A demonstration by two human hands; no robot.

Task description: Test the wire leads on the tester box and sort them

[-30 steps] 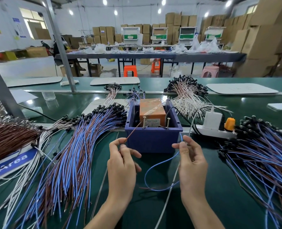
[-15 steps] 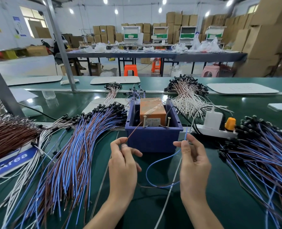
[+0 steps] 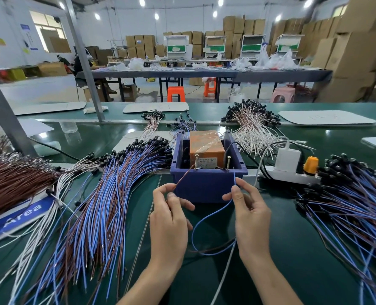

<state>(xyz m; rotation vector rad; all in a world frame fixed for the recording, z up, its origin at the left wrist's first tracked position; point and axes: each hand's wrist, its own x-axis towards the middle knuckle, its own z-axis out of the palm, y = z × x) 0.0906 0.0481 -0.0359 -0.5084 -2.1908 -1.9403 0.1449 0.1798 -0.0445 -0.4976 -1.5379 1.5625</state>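
The tester is an orange box (image 3: 206, 146) inside a dark blue bin (image 3: 206, 183), with two upright screws at its front. My left hand (image 3: 169, 219) pinches a brown lead (image 3: 183, 177) whose tip touches the left screw (image 3: 196, 161). My right hand (image 3: 249, 214) pinches the blue lead (image 3: 206, 219) of the same piece, its tip raised just below and right of the right screw (image 3: 228, 162). The blue lead loops down between my hands over the green bench.
A big fan of blue and brown leads (image 3: 98, 205) lies left of the bin, another pile (image 3: 354, 208) on the right. Brown wires (image 3: 13, 183) lie far left, white ones (image 3: 255, 128) behind. A white power strip (image 3: 292, 172) with a charger sits right of the bin.
My right hand has lifted the blue lead's tip up toward the right screw. The left hand keeps the brown lead at the left screw.
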